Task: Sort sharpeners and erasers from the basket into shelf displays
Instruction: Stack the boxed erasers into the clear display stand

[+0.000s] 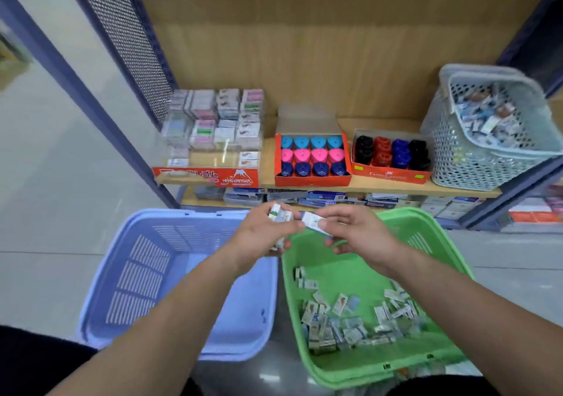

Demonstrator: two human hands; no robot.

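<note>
Green slatted basket [335, 276]; left hand [262, 232], right hand [359, 237] pinch boxy erasers [313, 223].

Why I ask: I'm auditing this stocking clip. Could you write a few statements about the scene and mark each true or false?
1. The blue basket holds the loose packets. False: the loose packets lie in the green basket; the blue basket shows none.
2. The left hand holds several small packets. True.
3. The pink sharpeners fill the middle row of their box. True.
4. The grey basket stands on the floor. False: the grey basket stands on the shelf.
5. The right hand is empty. False: the right hand pinches one packet.
</note>
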